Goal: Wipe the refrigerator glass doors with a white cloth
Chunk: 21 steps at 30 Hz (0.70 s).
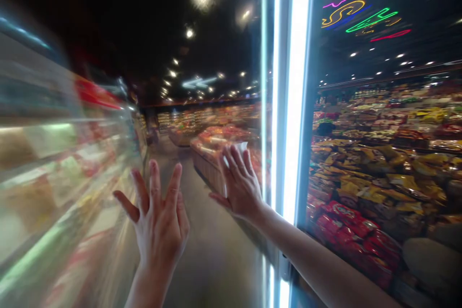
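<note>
My right hand [240,185] lies flat against a glass door [231,57], fingers stretched upward. A white cloth or paper [243,146] is pressed under it and peeks out above the fingertips and beside the thumb. My left hand [159,221] is raised just left of it, open with fingers spread, holding nothing. I cannot tell whether the left hand touches the glass. The door's bright lit edge strip [294,106] runs vertically just right of my right wrist.
Blurred shelves of packaged goods [54,178] run along the left. Through or reflected in the glass I see a shop aisle with display bins [216,139]. At right, stacked red and yellow snack bags [361,178] fill the store under neon signs [357,14].
</note>
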{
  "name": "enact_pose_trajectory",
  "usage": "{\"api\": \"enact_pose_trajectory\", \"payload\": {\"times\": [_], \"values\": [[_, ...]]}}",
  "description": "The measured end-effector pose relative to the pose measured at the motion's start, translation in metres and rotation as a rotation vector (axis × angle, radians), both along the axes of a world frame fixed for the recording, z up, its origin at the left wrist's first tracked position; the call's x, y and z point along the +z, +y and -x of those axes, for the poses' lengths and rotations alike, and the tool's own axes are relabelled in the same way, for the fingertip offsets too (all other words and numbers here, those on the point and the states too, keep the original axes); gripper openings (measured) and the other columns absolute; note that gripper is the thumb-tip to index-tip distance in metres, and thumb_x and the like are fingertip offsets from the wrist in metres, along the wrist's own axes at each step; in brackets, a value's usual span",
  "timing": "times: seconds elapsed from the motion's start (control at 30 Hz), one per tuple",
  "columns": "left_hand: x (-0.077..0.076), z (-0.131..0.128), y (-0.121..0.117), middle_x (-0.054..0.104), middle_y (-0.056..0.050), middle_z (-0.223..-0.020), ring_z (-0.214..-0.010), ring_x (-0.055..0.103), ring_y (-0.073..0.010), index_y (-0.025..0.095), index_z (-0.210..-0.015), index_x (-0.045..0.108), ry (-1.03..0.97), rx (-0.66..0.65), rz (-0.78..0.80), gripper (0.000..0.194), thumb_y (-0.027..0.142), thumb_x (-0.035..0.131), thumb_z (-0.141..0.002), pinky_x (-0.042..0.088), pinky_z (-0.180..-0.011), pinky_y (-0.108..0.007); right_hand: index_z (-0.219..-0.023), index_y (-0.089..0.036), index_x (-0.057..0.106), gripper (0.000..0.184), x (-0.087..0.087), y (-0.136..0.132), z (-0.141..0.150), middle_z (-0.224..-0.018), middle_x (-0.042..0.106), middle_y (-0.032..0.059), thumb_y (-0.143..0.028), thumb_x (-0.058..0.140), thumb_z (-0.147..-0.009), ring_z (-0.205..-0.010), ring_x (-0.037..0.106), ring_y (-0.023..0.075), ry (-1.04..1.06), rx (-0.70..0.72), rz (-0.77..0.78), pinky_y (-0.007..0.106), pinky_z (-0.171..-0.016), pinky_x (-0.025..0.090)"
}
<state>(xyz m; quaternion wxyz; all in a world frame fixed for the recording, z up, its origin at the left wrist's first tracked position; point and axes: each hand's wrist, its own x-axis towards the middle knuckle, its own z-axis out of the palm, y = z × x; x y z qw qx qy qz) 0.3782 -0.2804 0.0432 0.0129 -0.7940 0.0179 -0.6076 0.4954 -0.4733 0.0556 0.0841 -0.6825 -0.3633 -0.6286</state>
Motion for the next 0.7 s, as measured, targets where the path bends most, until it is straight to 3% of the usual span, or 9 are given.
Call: {"api": "enact_pose_trajectory", "payload": {"times": [0.1,0.27,0.43,0.6,0.7], "values": [[0.002,0.011,0.015,0.003,-0.005,-0.177,-0.164,-0.010,-0.0303,0.036,-0.165,0.020,-0.002,0.015,0.002,0.077,0.019,0.053,-0.099,-0.012,-0.128,-0.068,-0.167,-0.006,-0.005,0.092,0.009,0.016,0.008,-0.176,0.011,0.0185,-0.066,0.025,-0.105,-0.164,0.002,0.0345,0.062,-0.028,-0.155,0.062,-0.131,0.018],[0.011,0.032,0.046,0.004,-0.005,-0.177,-0.164,-0.008,-0.0330,0.038,-0.165,0.020,-0.019,0.032,0.014,0.077,0.019,0.053,-0.099,-0.010,-0.127,-0.071,-0.168,-0.004,0.001,0.098,0.008,0.058,0.029,-0.173,0.026,0.0183,-0.070,0.034,-0.103,-0.164,0.009,0.0304,-0.032,0.059,0.117,0.055,-0.132,0.021],[0.014,0.055,0.088,0.004,-0.003,-0.178,-0.164,-0.009,-0.0324,0.038,-0.165,0.019,-0.027,0.067,0.027,0.076,0.021,0.054,-0.099,-0.010,-0.127,-0.071,-0.167,-0.004,-0.003,0.099,0.011,0.094,0.045,-0.172,0.023,0.0223,-0.070,0.034,-0.103,-0.163,0.014,0.0370,0.034,0.015,-0.072,0.064,-0.130,0.021],[0.011,0.078,0.130,0.002,-0.003,-0.178,-0.164,-0.007,-0.0332,0.039,-0.165,0.019,0.024,0.107,0.073,0.076,0.030,0.057,-0.100,-0.008,-0.128,-0.069,-0.167,-0.002,0.006,0.097,0.003,0.138,0.069,-0.170,0.034,0.0179,-0.071,0.031,-0.103,-0.163,0.018,0.0294,-0.080,0.109,0.207,0.053,-0.132,0.023],[0.007,0.094,0.157,-0.002,-0.001,-0.178,-0.164,-0.010,-0.0314,0.039,-0.165,0.019,0.023,0.115,0.070,0.075,0.031,0.057,-0.100,-0.011,-0.129,-0.066,-0.167,-0.003,0.005,0.097,0.006,0.163,0.082,-0.170,0.033,0.0193,-0.069,0.035,-0.103,-0.163,0.017,0.0322,-0.047,0.094,0.090,0.057,-0.130,0.026]]}}
